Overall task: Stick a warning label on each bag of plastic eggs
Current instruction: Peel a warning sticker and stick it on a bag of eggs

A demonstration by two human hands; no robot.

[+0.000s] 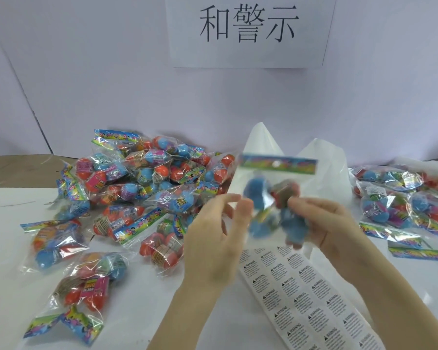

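Both hands hold one bag of plastic eggs up over the table, its bright header strip on top. Right hand grips the bag's lower right side, fingers curled round the eggs inside. Left hand meets the bag's left edge with thumb and forefinger close together; the blur hides whether they pinch the film or a label, so its grip cannot be told for certain.

Just below the bag, a label sheet lies flat, running toward the near right, rows of printed warnings still on it. A large pile of bags sits on the left, from the far edge to the near corner. A smaller pile lies at the far right; at least one bag there seems to carry a white label. White wrapping stands behind the raised bag, and a sign hangs on the far wall.

The step in hand looks like labelling this bag. Done well, it likely means pulling the film taut over a flat patch between eggs, laying the label down from one edge and smoothing it across so no crease or bubble lifts a corner. Loose film and rounded eggs could make it wrinkle.
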